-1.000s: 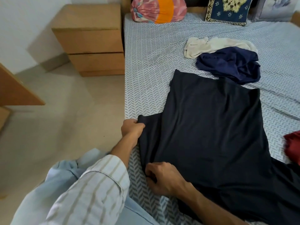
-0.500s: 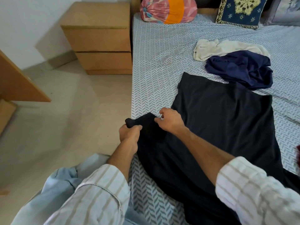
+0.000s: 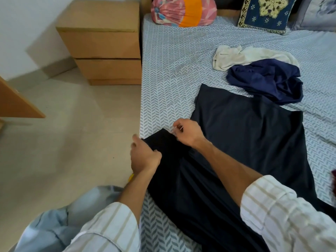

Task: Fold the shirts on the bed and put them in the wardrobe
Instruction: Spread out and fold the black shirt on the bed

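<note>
Head view: black shirt (image 3: pixel 245 142) lies spread flat on the bed (image 3: pixel 169 70), near edge, one sleeve pulled toward the bed's side. Left hand (image 3: pixel 144 157) grips the sleeve end at the bed edge, fingers curled round the cloth. Right hand (image 3: pixel 187 131) pinches the sleeve's far edge, close beside the left, hands not touching. Both are clamped on the same sleeve.

Step in hand, my read: folding the sleeve in over the body. Doing it well:
- keep the sleeve taut between both hands, so no bunching at the seam
- carry it across and lay it flat, fold line parallel to the shirt's side
- watch the lower part; it hangs off the near edge and could drag the shirt off the bed when the sleeve lifts
- smooth the ripples running from the sleeve into the body before the next fold

Still unfolded: blue shirt (image 3: pixel 267 82) crumpled further up the bed, overlapping the black shirt's far corner, and a white shirt (image 3: pixel 236 57) under or behind it, touching. Move those clear or the fold snags. Wardrobe not in view. Bedside drawers (image 3: pixel 101 42) stand beside the bed.
</note>
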